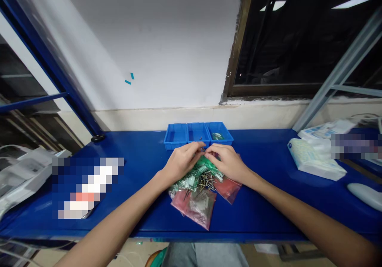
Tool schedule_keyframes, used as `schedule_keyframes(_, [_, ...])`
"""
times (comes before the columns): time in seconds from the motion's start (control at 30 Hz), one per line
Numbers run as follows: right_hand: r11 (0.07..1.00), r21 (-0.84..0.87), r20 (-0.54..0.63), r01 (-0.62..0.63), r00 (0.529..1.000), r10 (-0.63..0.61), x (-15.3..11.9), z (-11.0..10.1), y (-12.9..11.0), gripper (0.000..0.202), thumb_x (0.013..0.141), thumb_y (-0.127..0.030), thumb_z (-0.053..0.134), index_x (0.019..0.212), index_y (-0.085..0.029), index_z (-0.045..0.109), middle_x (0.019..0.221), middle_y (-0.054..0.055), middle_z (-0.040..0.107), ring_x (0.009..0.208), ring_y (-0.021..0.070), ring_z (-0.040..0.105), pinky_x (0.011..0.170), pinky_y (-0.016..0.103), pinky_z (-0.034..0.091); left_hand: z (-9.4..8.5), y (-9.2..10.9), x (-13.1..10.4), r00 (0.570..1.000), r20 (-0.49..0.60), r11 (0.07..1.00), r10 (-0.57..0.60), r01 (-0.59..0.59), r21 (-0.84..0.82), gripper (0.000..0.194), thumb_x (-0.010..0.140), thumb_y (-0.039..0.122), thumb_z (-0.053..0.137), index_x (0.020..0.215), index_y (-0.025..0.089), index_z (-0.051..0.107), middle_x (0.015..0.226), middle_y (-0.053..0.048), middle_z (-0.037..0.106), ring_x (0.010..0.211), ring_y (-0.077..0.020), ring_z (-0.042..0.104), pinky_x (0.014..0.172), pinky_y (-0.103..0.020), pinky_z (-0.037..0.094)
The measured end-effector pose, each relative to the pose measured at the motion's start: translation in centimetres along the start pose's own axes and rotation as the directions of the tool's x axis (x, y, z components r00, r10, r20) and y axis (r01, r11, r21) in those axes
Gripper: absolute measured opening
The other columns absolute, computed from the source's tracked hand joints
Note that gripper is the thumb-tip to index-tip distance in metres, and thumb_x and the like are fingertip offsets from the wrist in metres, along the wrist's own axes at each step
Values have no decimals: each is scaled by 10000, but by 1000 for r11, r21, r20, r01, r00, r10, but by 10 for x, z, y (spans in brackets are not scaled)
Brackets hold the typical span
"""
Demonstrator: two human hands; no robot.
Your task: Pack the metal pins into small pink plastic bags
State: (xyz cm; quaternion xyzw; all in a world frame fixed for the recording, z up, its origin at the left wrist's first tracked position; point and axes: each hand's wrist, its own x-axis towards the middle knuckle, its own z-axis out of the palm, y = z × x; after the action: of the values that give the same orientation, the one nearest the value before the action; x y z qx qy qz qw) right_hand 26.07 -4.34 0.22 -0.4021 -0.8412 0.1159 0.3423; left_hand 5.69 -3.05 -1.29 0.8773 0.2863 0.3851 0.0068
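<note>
My left hand point(182, 160) and my right hand point(229, 162) meet above a pile on the blue table, fingers closed and fingertips almost touching. Something small and dark shows between the fingertips, too tiny to make out. Beneath them lie loose metal screws point(206, 182), spread over green-tinted clear plastic bags point(185, 182) with pale contents. A pink plastic bag point(200, 210) sticks out toward me, and a red plastic bag point(229, 190) lies under my right hand. Just beyond my hands stand three joined blue bins; a small packet point(217, 136) rests in the right bin point(228, 143).
The left bin point(175, 145) and middle bin point(193, 125) stand near the wall. A soft tissue pack point(316, 161) and a white rounded object point(365, 195) are at the right. White equipment point(32, 175) sits at the far left, beside a blurred-out patch. Upright frame posts flank the table point(134, 147).
</note>
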Motion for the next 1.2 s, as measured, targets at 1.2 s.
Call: schedule_keyframes(1.2, [999,54,-167,-2,986,11,-4,5,-9,122,907,-157,598,806,-183,661,770,9,685,692,145,606,668,265,426,4,13,5,974,-148,970,-172,141,-199,156,953,183,593,1058,191,707,983,-43,753,877,-175,709,807,-303,560])
